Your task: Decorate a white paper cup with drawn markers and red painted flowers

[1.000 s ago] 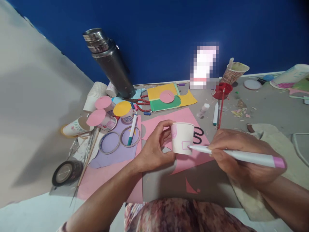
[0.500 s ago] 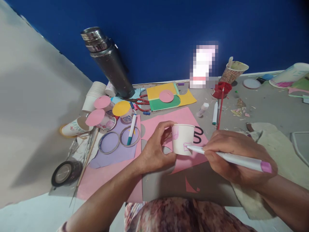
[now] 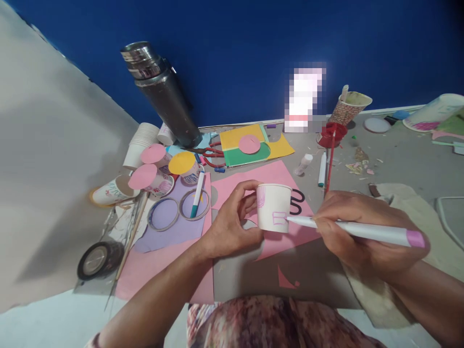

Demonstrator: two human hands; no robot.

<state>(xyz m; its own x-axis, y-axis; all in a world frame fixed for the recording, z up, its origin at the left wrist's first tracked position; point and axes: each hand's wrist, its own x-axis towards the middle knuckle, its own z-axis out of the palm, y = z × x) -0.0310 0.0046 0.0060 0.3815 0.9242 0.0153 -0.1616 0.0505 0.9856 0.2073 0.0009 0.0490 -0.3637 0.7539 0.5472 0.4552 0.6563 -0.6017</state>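
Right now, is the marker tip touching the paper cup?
Touching: the head view shows the marker tip meeting the paper cup wall at the pink rectangle.

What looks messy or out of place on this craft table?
A few things. A decorated paper cup lies tipped on its side at the left, and paper scraps litter the grey table at the right. The white cup in the left hand stands upright, with the right hand drawing on it with a marker.

matt white paper cup [image 3: 273, 207], smooth plastic marker [image 3: 357, 232], glossy metal flask [image 3: 161, 94], matt pink paper sheet [image 3: 253, 186]
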